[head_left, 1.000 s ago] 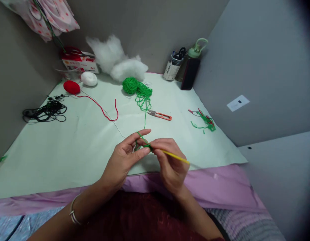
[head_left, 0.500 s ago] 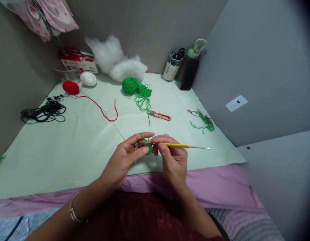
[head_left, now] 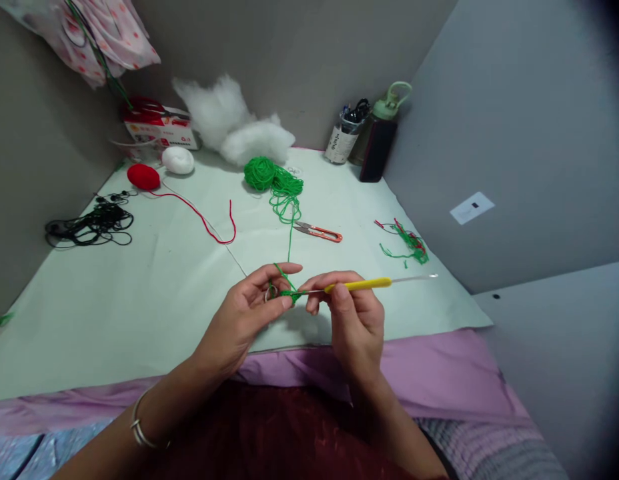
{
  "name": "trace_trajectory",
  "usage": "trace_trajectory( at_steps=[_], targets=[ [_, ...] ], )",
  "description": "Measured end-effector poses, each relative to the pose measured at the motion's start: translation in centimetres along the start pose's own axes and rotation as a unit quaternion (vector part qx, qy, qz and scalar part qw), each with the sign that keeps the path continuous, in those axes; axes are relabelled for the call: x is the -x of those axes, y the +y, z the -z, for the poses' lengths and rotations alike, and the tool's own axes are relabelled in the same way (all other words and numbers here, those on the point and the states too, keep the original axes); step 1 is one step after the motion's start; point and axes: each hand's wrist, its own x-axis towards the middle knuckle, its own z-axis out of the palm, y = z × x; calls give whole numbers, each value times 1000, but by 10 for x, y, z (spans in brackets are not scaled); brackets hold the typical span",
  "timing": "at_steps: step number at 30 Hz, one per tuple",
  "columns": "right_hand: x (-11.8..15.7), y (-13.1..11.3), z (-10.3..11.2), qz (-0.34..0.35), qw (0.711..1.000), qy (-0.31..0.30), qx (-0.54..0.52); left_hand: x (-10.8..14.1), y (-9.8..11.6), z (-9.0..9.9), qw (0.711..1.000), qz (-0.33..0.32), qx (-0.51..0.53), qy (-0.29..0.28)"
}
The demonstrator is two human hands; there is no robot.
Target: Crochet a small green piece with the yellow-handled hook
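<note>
My left hand [head_left: 249, 313] pinches a small green crocheted piece [head_left: 293, 297] between thumb and fingers, its index finger stretched out with green yarn over it. In my right hand [head_left: 357, 320] is a crochet hook with a yellow handle [head_left: 372, 284], held like a pen; its left end meets the green piece and its other metal end points right. A green strand runs up from my left hand to the loose loops beside the green yarn ball [head_left: 259, 174]. Orange thread snips [head_left: 319, 232] lie just right of that strand.
Red yarn [head_left: 143, 177], white yarn [head_left: 178, 161] and a black cord tangle [head_left: 102, 222] lie at left. White stuffing [head_left: 229, 120] and a box [head_left: 164, 130] stand behind. A pen cup [head_left: 341, 140], phone [head_left: 378, 151] and bottle [head_left: 388, 107] are back right; yarn scraps [head_left: 412, 245] lie right.
My right hand and the hook have shifted right, away from my left fingers, and the hook's right end has risen. The green piece looks flatter, and the strand has swung slightly left.
</note>
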Motion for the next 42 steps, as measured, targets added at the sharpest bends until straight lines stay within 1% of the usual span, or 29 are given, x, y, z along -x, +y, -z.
trace_trajectory(
  at_steps=[2,4,6,8,9,10,11,12,13,14,15,16,18,19,21,23,25,27,28,29,30,31,32,33,34,35,37,40,42],
  targets=[
    [4,0,2,39,997,-8,64,0,-1,1,1000,-19,-24,7],
    [7,0,3,105,985,-22,137,1,-3,-1,997,-40,-57,25],
    [9,3,4,197,955,-45,217,2,-4,-4,994,-57,-83,51],
    [12,7,5,274,911,-63,302,3,-4,-7,995,-56,-62,60],
    [13,9,5,300,891,-65,336,3,-4,-8,998,-37,-28,52],
    [13,10,6,312,878,-63,358,2,-3,-8,999,-4,16,35],
    [14,11,6,311,876,-58,364,2,-2,-8,997,37,63,13],
    [14,10,7,300,886,-48,350,1,-1,-7,992,78,104,-6],
    [13,9,7,270,909,-41,315,0,1,-5,985,108,134,-18],
    [11,8,6,233,936,-27,263,0,3,-4,980,123,152,-21],
    [9,6,6,188,961,-10,200,-1,4,-3,979,122,160,-18],
    [6,4,4,145,980,10,135,-1,5,-2,981,111,158,-12],
    [1,2,0,86,995,17,45,-1,6,-3,986,83,140,-15],
    [-1,1,-2,74,997,9,28,-1,5,-4,990,71,124,-20],
    [-2,2,-6,81,996,-8,43,1,2,-6,995,45,83,-22],
    [1,4,-7,124,986,-13,111,2,-2,-8,999,19,49,-3],
    [6,6,-7,192,957,-14,215,2,-5,-10,998,7,55,18],
    [10,7,-6,262,916,-20,304,0,-5,-10,994,35,105,15],
    [10,8,-4,279,905,-19,320,-1,-4,-9,989,61,136,4],
    [10,7,-3,278,908,-12,314,-2,-3,-9,982,90,163,-8],
    [9,7,-2,257,923,1,286,-4,-2,-8,976,115,183,-18],
    [7,6,-1,220,946,19,239,-5,-1,-7,973,128,193,-22],
    [5,4,0,172,968,37,180,-5,0,-6,973,126,190,-17],
    [2,3,0,122,985,48,114,-6,1,-5,978,110,177,-6],
    [0,3,-1,81,994,44,53,-5,1,-5,984,85,157,6],
    [-2,3,-2,48,998,37,8,-5,1,-5,990,59,131,14],
    [-3,4,-4,15,1000,14,-23,-2,-2,-4,997,19,75,11],
    [-2,7,-5,-7,1000,3,-13,0,-6,-2,999,7,24,-20],
    [-2,8,-4,-36,998,3,-46,2,-7,-1,999,12,22,-33]
  ],
)
